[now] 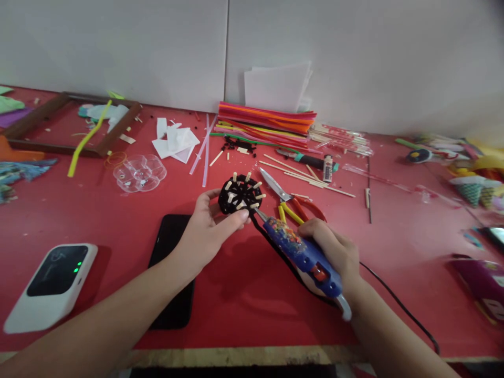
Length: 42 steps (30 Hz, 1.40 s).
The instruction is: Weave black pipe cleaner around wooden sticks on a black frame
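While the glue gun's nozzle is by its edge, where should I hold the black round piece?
I'd grip the black round piece by its left rim, coming from the left with your left hand: pale pegs stick up around its top, and the nozzle of the glue gun sits by the near right edge.

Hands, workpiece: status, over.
Left hand gripping round black piece with pale pegs. Right hand holding blue glue gun, nozzle by piece. Silver-bladed scissors close beyond.
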{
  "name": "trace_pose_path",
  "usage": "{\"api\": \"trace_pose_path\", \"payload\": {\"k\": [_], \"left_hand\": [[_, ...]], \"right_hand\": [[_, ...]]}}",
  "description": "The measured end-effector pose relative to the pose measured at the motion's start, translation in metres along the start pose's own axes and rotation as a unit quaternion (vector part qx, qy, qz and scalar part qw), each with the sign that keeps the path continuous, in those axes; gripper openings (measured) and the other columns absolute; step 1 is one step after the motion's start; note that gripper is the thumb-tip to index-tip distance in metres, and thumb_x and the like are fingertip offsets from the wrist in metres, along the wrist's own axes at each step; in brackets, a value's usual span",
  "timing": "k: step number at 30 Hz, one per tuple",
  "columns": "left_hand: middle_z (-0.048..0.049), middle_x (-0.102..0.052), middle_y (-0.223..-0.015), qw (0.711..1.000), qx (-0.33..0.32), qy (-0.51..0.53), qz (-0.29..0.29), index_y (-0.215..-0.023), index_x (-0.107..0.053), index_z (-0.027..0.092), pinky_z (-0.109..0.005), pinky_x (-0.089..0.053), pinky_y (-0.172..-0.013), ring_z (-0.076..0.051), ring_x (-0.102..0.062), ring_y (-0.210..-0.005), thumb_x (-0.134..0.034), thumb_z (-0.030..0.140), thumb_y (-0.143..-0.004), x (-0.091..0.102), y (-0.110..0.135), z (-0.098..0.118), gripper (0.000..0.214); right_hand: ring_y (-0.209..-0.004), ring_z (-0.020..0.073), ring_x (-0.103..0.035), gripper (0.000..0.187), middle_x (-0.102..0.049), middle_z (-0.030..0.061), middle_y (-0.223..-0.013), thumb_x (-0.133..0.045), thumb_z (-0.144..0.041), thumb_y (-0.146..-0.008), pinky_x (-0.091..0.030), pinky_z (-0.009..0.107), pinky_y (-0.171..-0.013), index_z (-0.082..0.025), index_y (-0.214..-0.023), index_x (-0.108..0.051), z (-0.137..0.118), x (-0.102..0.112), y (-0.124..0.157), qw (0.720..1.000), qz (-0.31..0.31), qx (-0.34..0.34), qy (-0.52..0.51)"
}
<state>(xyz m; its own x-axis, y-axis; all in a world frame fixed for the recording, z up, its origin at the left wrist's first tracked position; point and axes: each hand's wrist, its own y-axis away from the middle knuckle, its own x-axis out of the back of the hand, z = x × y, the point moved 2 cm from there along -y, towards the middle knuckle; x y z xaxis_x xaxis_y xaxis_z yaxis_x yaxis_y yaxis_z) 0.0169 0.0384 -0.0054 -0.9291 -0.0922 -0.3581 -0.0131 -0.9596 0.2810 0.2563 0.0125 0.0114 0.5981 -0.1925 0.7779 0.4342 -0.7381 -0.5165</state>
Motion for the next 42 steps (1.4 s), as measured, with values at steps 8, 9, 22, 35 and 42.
{"api": "trace_pose_path", "payload": {"k": [8,9,22,35,42], "left_hand": [[-0.0062,-0.073,-0.115,1.000,-0.008,0.001,0.000,-0.126,-0.047,0.022,-0.033,-0.065,-0.083,-0.022,-0.078,-0.097,-0.088,0.030,-0.074,0.0012,-0.0005,-0.0009,0.067],[-0.0066,-0.072,-0.115,1.000,-0.008,0.001,-0.001,-0.127,-0.047,0.022,-0.034,-0.065,-0.083,-0.023,-0.078,-0.099,-0.087,0.030,-0.075,0.0010,-0.0007,-0.0007,0.066],[-0.0101,-0.071,-0.122,1.000,-0.003,-0.011,-0.012,-0.128,-0.049,0.021,-0.041,-0.065,-0.088,-0.030,-0.071,-0.116,-0.084,0.031,-0.074,-0.0009,0.0000,0.0028,0.065],[-0.0130,-0.068,-0.134,0.999,-0.004,-0.027,-0.026,-0.122,-0.054,0.019,-0.042,-0.064,-0.091,-0.032,-0.067,-0.126,-0.080,0.033,-0.078,-0.0003,0.0003,0.0046,0.054],[-0.0137,-0.067,-0.136,0.999,0.002,-0.038,-0.026,-0.121,-0.056,0.018,-0.043,-0.063,-0.093,-0.032,-0.067,-0.125,-0.080,0.034,-0.078,-0.0008,0.0019,0.0060,0.051]], "right_hand": [[-0.068,0.0180,-0.064,0.025,-0.067,0.0035,-0.086,-0.062,-0.029,-0.085,-0.049,0.028,-0.061,-0.023,-0.110,-0.058,-0.0003,-0.0014,-0.0014,1.000,0.014,0.020,0.003],[-0.067,0.0170,-0.063,0.024,-0.066,0.0029,-0.085,-0.061,-0.028,-0.085,-0.049,0.027,-0.060,-0.023,-0.108,-0.058,-0.0002,-0.0012,-0.0014,1.000,0.012,0.019,0.004],[-0.064,0.0155,-0.059,0.014,-0.063,0.0018,-0.082,-0.060,-0.031,-0.086,-0.047,0.026,-0.060,-0.023,-0.096,-0.053,0.0003,0.0007,0.0019,1.000,0.006,0.010,-0.002],[-0.067,0.0174,-0.061,0.014,-0.064,0.0033,-0.084,-0.061,-0.032,-0.086,-0.047,0.028,-0.060,-0.024,-0.094,-0.054,0.0025,-0.0004,0.0022,1.000,0.006,0.001,-0.003],[-0.067,0.0183,-0.061,0.017,-0.064,0.0035,-0.084,-0.063,-0.033,-0.084,-0.048,0.029,-0.059,-0.024,-0.096,-0.054,0.0018,0.0023,0.0028,1.000,-0.005,-0.013,0.004]]}}
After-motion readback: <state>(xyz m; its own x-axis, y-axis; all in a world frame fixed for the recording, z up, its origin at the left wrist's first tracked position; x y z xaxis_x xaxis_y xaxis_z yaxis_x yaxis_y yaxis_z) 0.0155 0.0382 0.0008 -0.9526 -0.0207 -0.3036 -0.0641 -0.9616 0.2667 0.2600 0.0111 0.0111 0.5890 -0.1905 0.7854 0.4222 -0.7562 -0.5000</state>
